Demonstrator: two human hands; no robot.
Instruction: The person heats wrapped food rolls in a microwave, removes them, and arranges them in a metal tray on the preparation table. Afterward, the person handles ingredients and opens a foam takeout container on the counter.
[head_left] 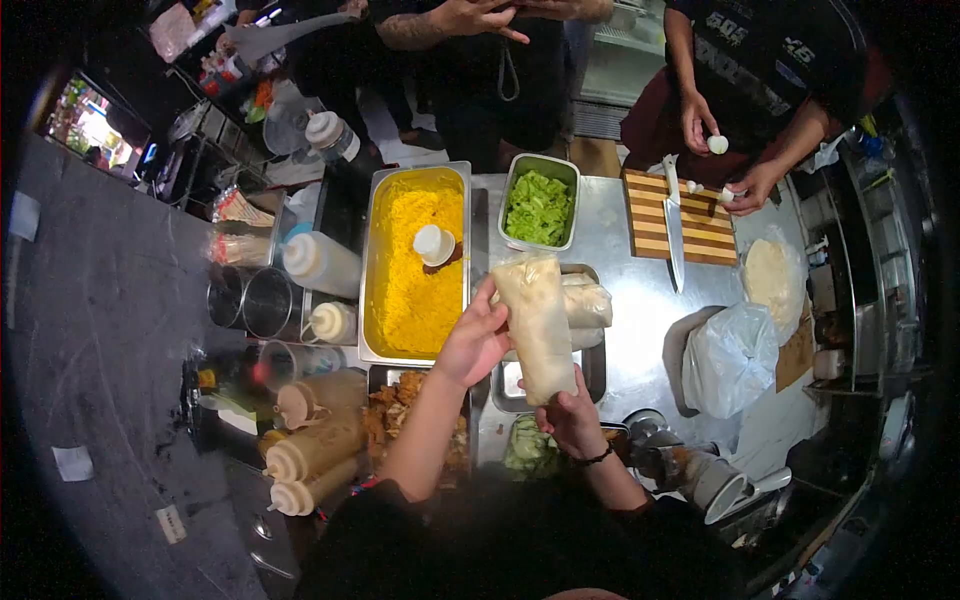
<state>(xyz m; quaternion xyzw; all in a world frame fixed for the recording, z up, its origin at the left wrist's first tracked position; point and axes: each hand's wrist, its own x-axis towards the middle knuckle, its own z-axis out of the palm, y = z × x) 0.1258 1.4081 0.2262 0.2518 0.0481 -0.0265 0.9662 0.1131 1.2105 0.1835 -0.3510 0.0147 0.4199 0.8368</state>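
Observation:
Both hands hold one long rolled flatbread wrap (538, 325), tilted slightly over the steel counter. My left hand (472, 340) grips its left side near the upper end, thumb laid on the wrap. At the lower end, my right hand (577, 420) is closed round it with the fingers partly hidden behind. Under and behind the wrap is a small metal tray (598, 385) with more rolled wraps (588, 303) in it. To the left stands a deep metal pan (366, 300) of yellow rice, with a white cup (433, 244) resting in the rice.
A metal container (574, 205) holds chopped lettuce. Sauce bottles (320, 262) line the left side. A knife (674, 235) lies on a striped cutting board (645, 240), where another person's hands (757, 185) hold peeled eggs. A plastic bag (730, 360) sits at right.

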